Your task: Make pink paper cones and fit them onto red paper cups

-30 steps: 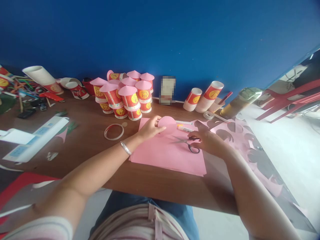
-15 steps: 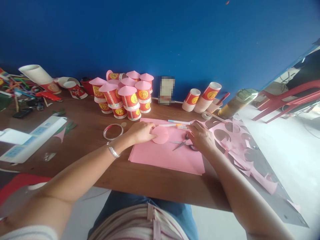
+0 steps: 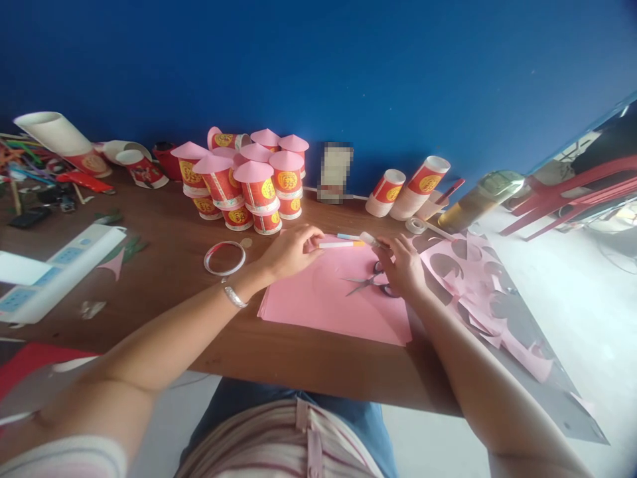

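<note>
My left hand (image 3: pixel 296 251) is above the far left part of a pink paper stack (image 3: pixel 318 299), its thumb and fingers closed. Whatever sits between them is hidden. A white pen (image 3: pixel 340 245) with an orange end reaches right from those fingertips. My right hand (image 3: pixel 402 264) pinches a small whitish tube (image 3: pixel 369 238), tilted above the paper. Dark-handled scissors (image 3: pixel 365 284) lie partly spread below my right fingers. Behind the white pen lies a blue and white pen (image 3: pixel 347 236). A faint round outline shows on the top sheet.
Stacked paper cups (image 3: pixel 259 192) with pink cone tops stand at the back. Two plain cup stacks (image 3: pixel 425 180) lean near a tape roll (image 3: pixel 415 226) and a bottle (image 3: pixel 482 199). Pink scraps (image 3: pixel 478 305) cover the right; a tape ring (image 3: pixel 224 258) and power strip (image 3: pixel 64 265) lie left.
My right hand has lifted the whitish tube off the paper. My left hand has moved away and right from the pink paper disc, which no longer shows clearly. The view has shifted slightly.
</note>
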### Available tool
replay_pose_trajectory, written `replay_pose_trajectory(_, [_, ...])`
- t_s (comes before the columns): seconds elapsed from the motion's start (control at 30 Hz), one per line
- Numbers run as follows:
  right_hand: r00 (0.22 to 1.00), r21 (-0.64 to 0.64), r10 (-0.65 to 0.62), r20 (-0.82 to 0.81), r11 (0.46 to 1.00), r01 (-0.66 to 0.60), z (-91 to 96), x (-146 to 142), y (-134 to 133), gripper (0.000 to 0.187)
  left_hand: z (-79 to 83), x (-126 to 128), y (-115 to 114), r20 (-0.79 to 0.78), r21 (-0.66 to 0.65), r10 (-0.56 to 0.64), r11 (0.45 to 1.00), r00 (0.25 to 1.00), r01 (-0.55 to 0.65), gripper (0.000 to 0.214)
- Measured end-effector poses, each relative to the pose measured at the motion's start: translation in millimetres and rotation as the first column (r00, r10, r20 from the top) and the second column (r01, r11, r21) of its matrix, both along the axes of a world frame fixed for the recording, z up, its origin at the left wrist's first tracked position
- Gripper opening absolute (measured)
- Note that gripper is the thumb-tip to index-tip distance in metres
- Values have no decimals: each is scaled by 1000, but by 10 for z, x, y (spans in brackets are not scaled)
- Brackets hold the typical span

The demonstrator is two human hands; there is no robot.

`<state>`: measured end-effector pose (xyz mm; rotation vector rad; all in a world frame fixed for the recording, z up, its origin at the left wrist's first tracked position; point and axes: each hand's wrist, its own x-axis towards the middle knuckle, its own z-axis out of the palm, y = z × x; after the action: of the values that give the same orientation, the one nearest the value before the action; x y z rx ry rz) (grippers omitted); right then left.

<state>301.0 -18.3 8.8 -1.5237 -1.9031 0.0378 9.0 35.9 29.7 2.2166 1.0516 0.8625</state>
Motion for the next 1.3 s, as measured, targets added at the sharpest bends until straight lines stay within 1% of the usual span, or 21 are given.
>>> replay_pose_trajectory(0.07, [990, -34, 77, -119, 996, -81, 79, -119, -94, 28, -50, 73, -3, 95, -30, -66, 997, 993, 69, 31])
replay_pose_trajectory(0.17, [944, -147, 125, -306, 973, -176, 131, -305, -219, 29, -90, 179, -32, 183, -93, -148, 981, 972, 167, 43])
replay_pose_trajectory(0.27, [861, -269, 82, -502, 931, -245, 92, -411, -271, 35, -106, 246, -81, 209, -122, -199, 966, 958, 227, 35])
replay_pose_trajectory(0.37, [768, -332, -5, -640, 904, -270, 33, -416, -262, 44, -116, 259, -133, 244, -157, -192, 959, 951, 234, 27])
replay_pose_trajectory(0.43, [744, -373, -53, -666, 888, -270, 16, -399, -252, 48, -125, 248, -164, 275, -191, -169, 955, 946, 226, 25])
replay_pose_trajectory(0.53, [739, -415, -80, -669, 865, -282, 26, -402, -262, 51, -140, 233, -201, 295, -214, -126, 957, 947, 194, 26])
replay_pose_trajectory(0.63, [725, -427, -72, -685, 846, -320, 51, -441, -297, 49, -152, 236, -224, 321, -182, -125, 965, 939, 190, 29])
replay_pose_trajectory(0.77, [731, -440, -52, -681, 827, -351, 63, -467, -327, 45, -169, 248, -227, 300, -108, -159, 974, 941, 199, 25])
replay_pose_trajectory(0.9, [721, -408, 5, -693, 822, -398, 49, -435, -315, 43, -190, 224, -208, 292, -110, -158, 974, 943, 197, 27])
replay_pose_trajectory(1.0, [684, -375, 7, -730, 832, -409, 31, -414, -302, 44, -202, 198, -189, 323, -189, -131, 961, 937, 200, 34])
replay_pose_trajectory(1.1, [650, -346, -24, -759, 861, -373, 24, -421, -303, 43, -211, 193, -173, 392, -312, -81, 925, 916, 216, 43])
replay_pose_trajectory(1.23, [656, -349, -77, -751, 889, -296, 58, -438, -328, 39, -219, 200, -127, 463, -429, -25, 868, 886, 249, 45])
replay_pose_trajectory(1.3, [669, -343, -102, -737, 909, -239, 83, -413, -333, 39, -220, 184, -72, 499, -448, 16, 861, 867, 242, 43])
